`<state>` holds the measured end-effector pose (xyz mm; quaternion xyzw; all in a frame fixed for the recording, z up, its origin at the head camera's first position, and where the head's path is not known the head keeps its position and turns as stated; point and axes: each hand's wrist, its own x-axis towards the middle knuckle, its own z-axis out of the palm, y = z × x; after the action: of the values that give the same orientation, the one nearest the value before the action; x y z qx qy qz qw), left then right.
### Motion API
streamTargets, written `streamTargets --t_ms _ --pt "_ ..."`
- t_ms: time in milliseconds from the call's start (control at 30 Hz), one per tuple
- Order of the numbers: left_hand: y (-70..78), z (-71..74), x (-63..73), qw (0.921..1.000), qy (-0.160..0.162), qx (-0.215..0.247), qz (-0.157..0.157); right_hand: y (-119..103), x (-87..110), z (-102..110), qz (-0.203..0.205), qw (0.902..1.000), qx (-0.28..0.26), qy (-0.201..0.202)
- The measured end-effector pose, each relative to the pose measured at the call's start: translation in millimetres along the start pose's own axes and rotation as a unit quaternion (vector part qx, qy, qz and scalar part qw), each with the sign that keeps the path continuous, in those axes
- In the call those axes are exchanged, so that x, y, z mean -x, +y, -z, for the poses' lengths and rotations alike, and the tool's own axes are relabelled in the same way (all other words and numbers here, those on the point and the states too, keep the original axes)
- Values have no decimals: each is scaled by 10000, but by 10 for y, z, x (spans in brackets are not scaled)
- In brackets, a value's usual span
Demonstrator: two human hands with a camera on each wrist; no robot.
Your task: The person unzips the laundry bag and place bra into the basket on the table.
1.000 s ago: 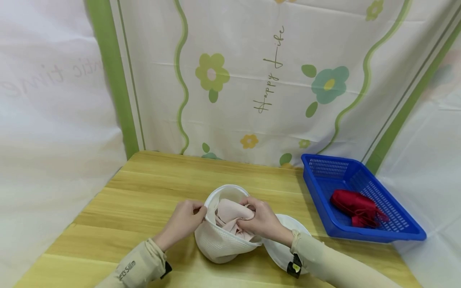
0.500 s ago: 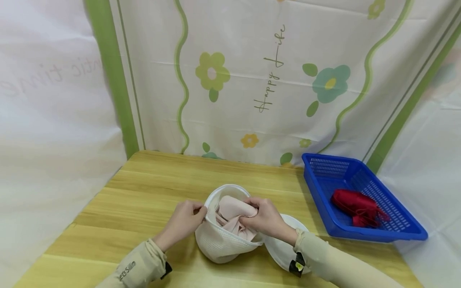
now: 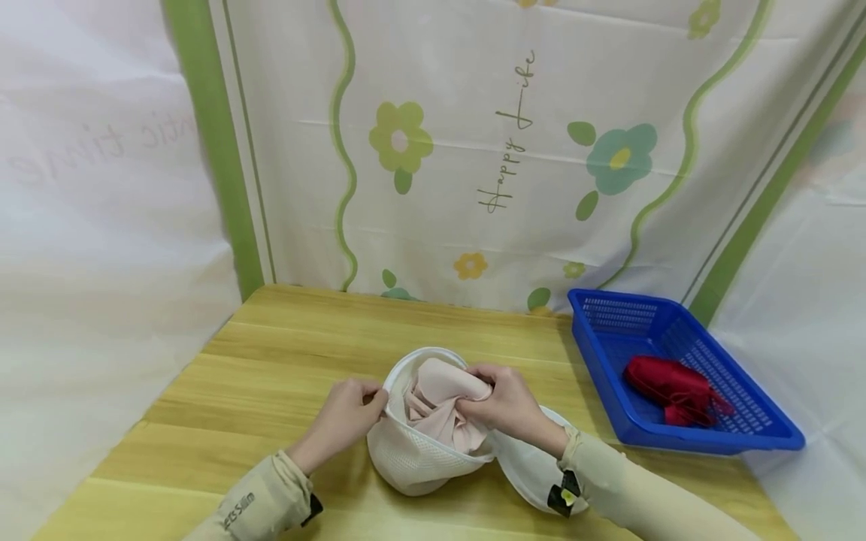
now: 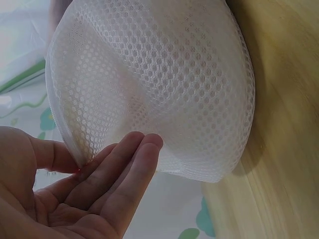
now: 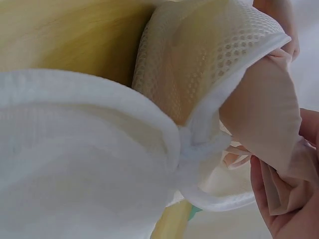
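A white mesh laundry bag [image 3: 414, 467] stands on the wooden table with its round mouth open. My left hand [image 3: 343, 419] pinches the left side of its rim; in the left wrist view the thumb and fingers [image 4: 104, 177] meet at the zipped edge. My right hand [image 3: 506, 402] grips a pale pink bra [image 3: 440, 381] at the bag's mouth. Its smooth moulded cup [image 5: 269, 107] and a thin strap show in the right wrist view, while its lower part is hidden inside the bag. The bag's round white lid [image 3: 534, 469] hangs folded out under my right wrist.
At the right of the table [image 3: 304, 323] stands a blue plastic basket [image 3: 605, 402], holding a red satiny bundle [image 3: 666, 379] with a cord. A white flowered curtain [image 3: 433, 218] hangs behind the table.
My right hand has moved a little to the right and away from me, drawing the bra slightly up towards the rim. My left hand keeps its hold on the bag.
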<state>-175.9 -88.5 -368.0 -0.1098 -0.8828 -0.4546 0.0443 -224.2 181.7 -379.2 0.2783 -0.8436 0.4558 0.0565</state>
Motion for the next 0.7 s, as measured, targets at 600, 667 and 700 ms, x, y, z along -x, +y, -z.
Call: streamTargets --t_ms 600,667,700 --pt "22 -52 11 9999 -13 -104 -71 -42 130 133 -35 9987 -94 508" --pt "25 -59 18 9999 13 -107 -102 -54 147 142 -27 9977 -111 665" --pt "26 -61 22 9999 25 -109 -110 -58 154 147 -20 9971 -128 748"
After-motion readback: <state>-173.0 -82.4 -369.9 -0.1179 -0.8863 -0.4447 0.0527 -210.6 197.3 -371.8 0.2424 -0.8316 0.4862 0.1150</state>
